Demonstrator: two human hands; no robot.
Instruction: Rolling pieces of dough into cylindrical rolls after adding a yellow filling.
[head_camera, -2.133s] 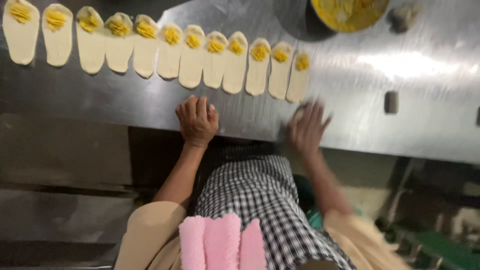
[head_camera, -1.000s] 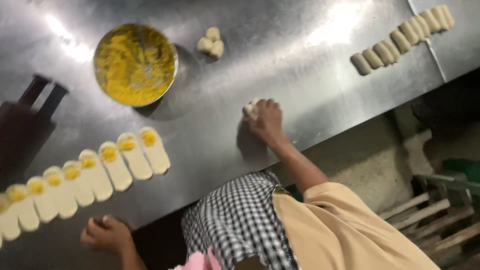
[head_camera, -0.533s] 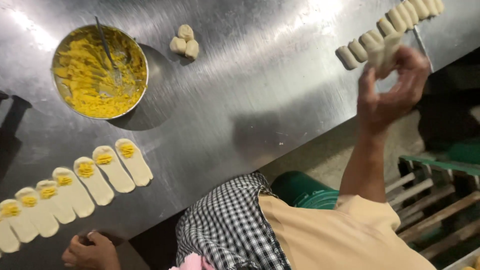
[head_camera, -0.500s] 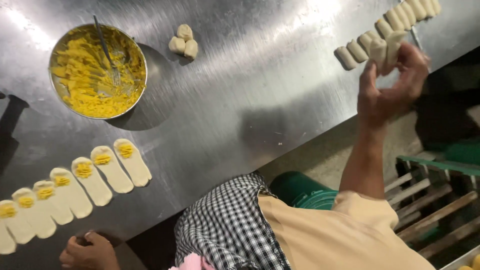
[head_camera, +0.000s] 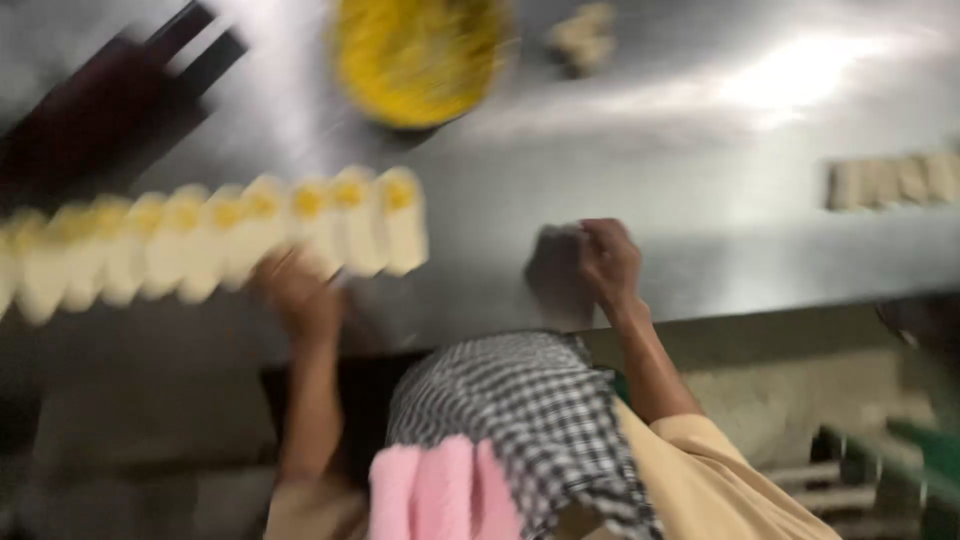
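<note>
- Nearest the camera, a pink folded cloth lies over a black-and-white checked cloth at the person's front, with tan sleeves on both sides.
- The whole view is blurred by motion, so fine detail is lost.
- The left hand reaches up to the near edge of a steel table. It sits just below, and seems to touch, the near ends of a row of dough strips. Whether its fingers are spread or curled, I cannot tell.
- The right hand is closed into a loose fist close to the table's near edge, knuckles up. Its dark reflection lies on the steel just to its left. Whether it pinches a piece of dough, I cannot tell.
- The row of pale, flattened strips, each with a dab of yellow filling at the far end, runs from the left border toward the middle of the table, packed side by side.
- Between the last strip and the right hand is a bare stretch of steel.
- Farther right, a short row of small plain dough pieces lies near the right border, well apart from the right hand.
- At the far side stands a round bowl of yellow filling, with a small cluster of dough lumps just to its right.
- A dark object lies at the far left.
- Below the table edge at lower right, green framing shows.
</note>
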